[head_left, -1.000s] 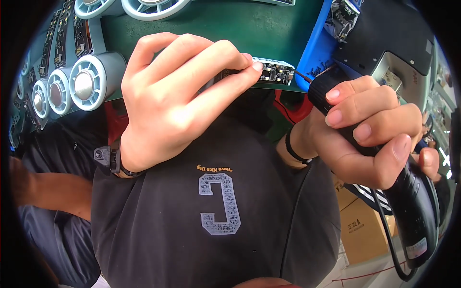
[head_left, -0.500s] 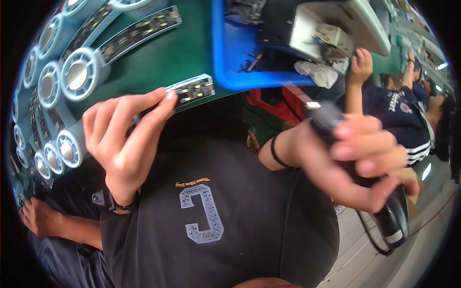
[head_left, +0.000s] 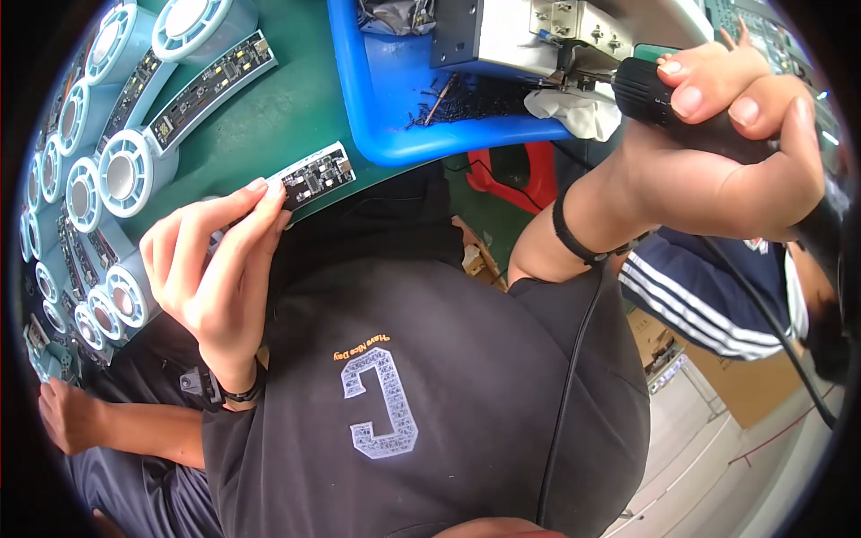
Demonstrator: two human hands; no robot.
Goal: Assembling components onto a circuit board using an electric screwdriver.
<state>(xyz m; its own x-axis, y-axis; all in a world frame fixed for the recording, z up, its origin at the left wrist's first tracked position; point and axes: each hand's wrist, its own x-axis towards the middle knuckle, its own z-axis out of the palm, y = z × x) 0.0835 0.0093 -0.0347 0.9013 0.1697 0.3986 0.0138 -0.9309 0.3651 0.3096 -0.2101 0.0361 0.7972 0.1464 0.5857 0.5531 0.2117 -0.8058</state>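
Fingertips of the left hand (head_left: 211, 269) pinch one end of a short circuit board (head_left: 309, 177) lying at the near edge of the green worktop (head_left: 269, 117); part of the board looks to overhang that edge. Right hand (head_left: 717, 161) is clenched round a black electric screwdriver (head_left: 646, 90), tip end aimed at the grey metal fixture (head_left: 502, 36) standing in the blue tray (head_left: 359, 108) at the worktop's near right corner. A cord (head_left: 753, 305) runs down from the tool past the wrist.

Risks as I see them:
- Board held by fingertips only, so a nudge could tip it off the near edge onto the lap or floor.
- Bare fingers on the component side could mean smudges or static, esp. w/ no glove visible.
- Driver is well apart from the board and the two hands are split wide; eyes can't be on both, so either could slip.
- Cord hangs loose by the forearm and could snag and jerk the tool into the fixture.
- Small dark bits, prob. screws, lie loose in the tray (head_left: 457, 103); a knock could scatter them.

Along the worktop's left edge, a row of pale blue round housings (head_left: 126, 175) w/ curved circuit strips (head_left: 211, 90) beside them. Another person's hand (head_left: 63, 417) rests low at the left, and a striped sleeve (head_left: 691, 287) shows to the right.
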